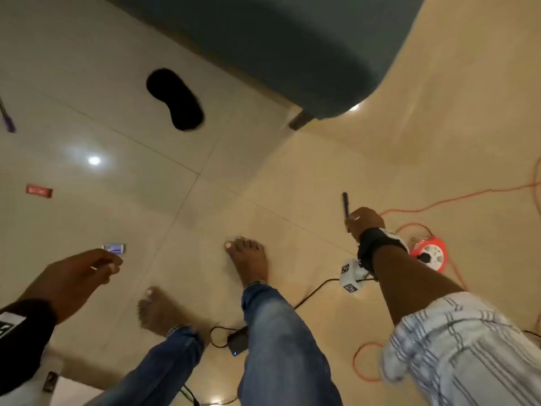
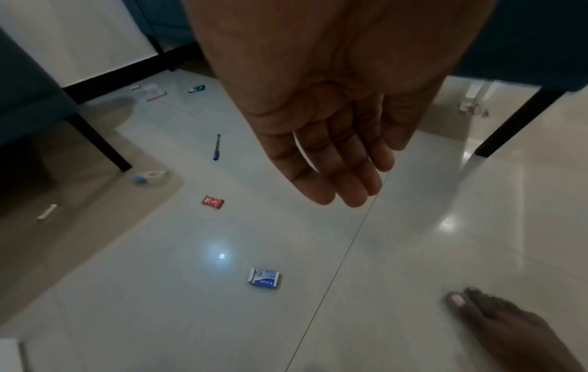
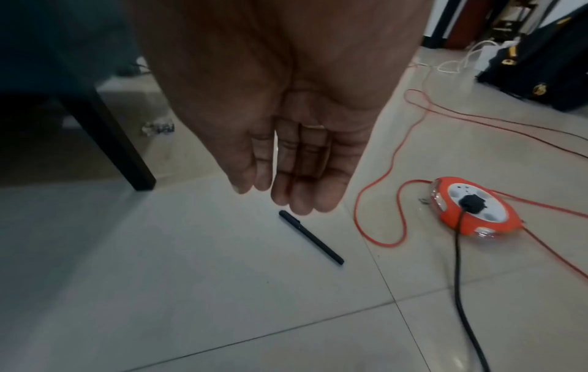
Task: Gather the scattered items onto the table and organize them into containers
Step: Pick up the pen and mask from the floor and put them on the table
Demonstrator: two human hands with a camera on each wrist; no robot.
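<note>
Right hand, fingers straight and relaxed, empty, hangs palm-up in the right wrist view just above the upper end of a black pen lying diagonally on the tiled floor; whether fingertips touch the pen cannot be told. In the head view the same hand sits at centre right, overlapping the pen. Left hand, likewise loose and holding nothing, hovers above bare tiles at lower left of the head view, near a small blue-and-white box. A dark chair leg stands left of the pen; an orange cable reel with its orange cord lies to the right, leaving bare floor below and left of the pen. Only the left wrist view shows the further scatter: the box, a red sachet, a blue pen. Only the head view shows a black eye mask at upper centre and both bare feet.
</note>
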